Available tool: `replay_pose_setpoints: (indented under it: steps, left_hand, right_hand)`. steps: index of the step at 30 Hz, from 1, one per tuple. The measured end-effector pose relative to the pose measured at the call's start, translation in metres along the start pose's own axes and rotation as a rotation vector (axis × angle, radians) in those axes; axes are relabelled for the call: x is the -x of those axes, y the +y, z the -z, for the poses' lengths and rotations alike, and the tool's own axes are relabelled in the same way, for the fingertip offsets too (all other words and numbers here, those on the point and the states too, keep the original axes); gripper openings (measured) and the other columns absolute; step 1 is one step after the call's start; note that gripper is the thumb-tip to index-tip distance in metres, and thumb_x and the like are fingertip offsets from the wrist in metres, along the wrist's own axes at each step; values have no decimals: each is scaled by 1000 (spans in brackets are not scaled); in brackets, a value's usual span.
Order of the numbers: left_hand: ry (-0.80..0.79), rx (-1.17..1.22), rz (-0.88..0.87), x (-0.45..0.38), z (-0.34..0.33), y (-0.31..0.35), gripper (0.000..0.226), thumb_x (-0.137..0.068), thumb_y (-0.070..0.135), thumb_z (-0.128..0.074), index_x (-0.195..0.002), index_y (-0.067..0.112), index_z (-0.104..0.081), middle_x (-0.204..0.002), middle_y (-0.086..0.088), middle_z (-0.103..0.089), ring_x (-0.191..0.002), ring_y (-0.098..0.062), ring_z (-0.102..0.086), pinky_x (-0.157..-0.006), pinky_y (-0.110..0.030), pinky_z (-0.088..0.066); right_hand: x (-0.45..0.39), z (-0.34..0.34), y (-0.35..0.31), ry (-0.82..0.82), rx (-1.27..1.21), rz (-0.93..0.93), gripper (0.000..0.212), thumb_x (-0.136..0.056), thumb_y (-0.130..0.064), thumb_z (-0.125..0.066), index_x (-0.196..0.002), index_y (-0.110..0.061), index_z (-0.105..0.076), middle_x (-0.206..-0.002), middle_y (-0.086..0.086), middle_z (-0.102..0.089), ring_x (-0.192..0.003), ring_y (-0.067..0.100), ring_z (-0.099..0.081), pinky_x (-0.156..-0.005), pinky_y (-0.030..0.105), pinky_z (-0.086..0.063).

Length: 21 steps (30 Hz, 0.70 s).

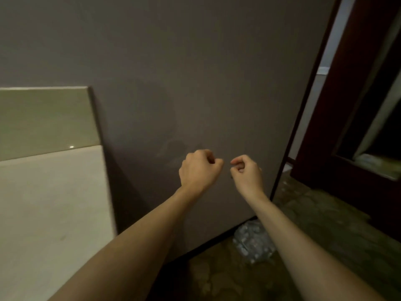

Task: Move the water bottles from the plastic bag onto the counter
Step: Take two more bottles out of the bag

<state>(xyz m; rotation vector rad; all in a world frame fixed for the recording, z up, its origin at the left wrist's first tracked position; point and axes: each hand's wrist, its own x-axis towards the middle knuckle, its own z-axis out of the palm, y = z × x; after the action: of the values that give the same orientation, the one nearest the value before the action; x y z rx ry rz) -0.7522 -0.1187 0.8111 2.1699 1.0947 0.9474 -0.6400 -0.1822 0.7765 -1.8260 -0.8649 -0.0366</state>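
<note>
We are holding both bare arms stretched forward, the forearms coming in from the lower edge and drawing closer toward the hands. Our left hand (200,169) is curling into a loose fist, the knuckles facing up. Our right hand (246,173) is also curling, its fingertips (235,162) pinching together. The two hands are staying near each other at the same height, not touching, and both grips are carrying nothing.

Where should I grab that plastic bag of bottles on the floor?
Likely from above, at the bunched top of the plastic bag: it slumps on the floor against the wall's foot, below the right forearm. No handles are discernible in this blurry view.
</note>
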Motion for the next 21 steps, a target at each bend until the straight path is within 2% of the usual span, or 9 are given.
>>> replay_pose_setpoints:
  steps: [3,5,11,13,16,18,21]
  left_hand:
    - [-122,-12,-4,-18,-59,4,20,-80,40,-57,-75,23,-65,-83,-2,-68,-87,-28,-65,-68,-30,-44]
    - [-195,-20,2,-32,-99,6,20,-79,41,-57,-75,23,-66,-86,-3,-70,-86,-28,-65,-70,-31,-47]
    - [-370,-17,70,-77,-206,2,24,-81,39,-59,-77,18,-69,-83,-4,-68,-82,-27,-64,-69,-32,-48]
    - [-418,-15,89,-90,-238,-3,25,-82,41,-61,-81,18,-70,-86,-4,-70,-86,-28,-65,-69,-31,-48]
    - [-491,1,129,-101,-281,-12,26,-85,38,-61,-72,16,-66,-73,-2,-64,-75,-24,-63,-61,-29,-43]
    - [-546,8,155,-104,-307,-16,25,-87,34,-60,-67,19,-61,-68,0,-61,-70,-21,-61,-59,-28,-42]
    - [-617,23,186,-107,-348,-18,21,-89,29,-58,-71,20,-63,-73,-1,-67,-72,-20,-65,-59,-31,-49]
  right_hand:
    - [-21,11,53,-26,55,-117,18,-84,-4,-59,-83,-22,-57,-71,-5,-58,-83,25,-64,-81,34,-51]
    - [-38,15,89,-39,73,-200,25,-85,-4,-57,-78,-27,-55,-70,-5,-58,-86,28,-65,-82,37,-52]
    - [-87,23,179,-31,64,-425,17,-88,1,-56,-87,-15,-58,-79,3,-60,-76,19,-60,-60,22,-43]
    - [-101,23,207,-35,51,-480,23,-87,2,-57,-79,-19,-57,-75,1,-59,-71,18,-58,-65,25,-44]
    - [-118,29,245,-23,47,-555,30,-86,2,-59,-73,-25,-55,-71,0,-59,-74,24,-60,-73,34,-50]
    - [-128,36,269,-43,41,-611,26,-88,1,-57,-76,-23,-56,-76,1,-60,-80,24,-61,-78,34,-51]
    - [-143,44,306,-125,49,-684,23,-90,-2,-56,-80,-22,-58,-88,6,-65,-86,22,-62,-82,38,-53]
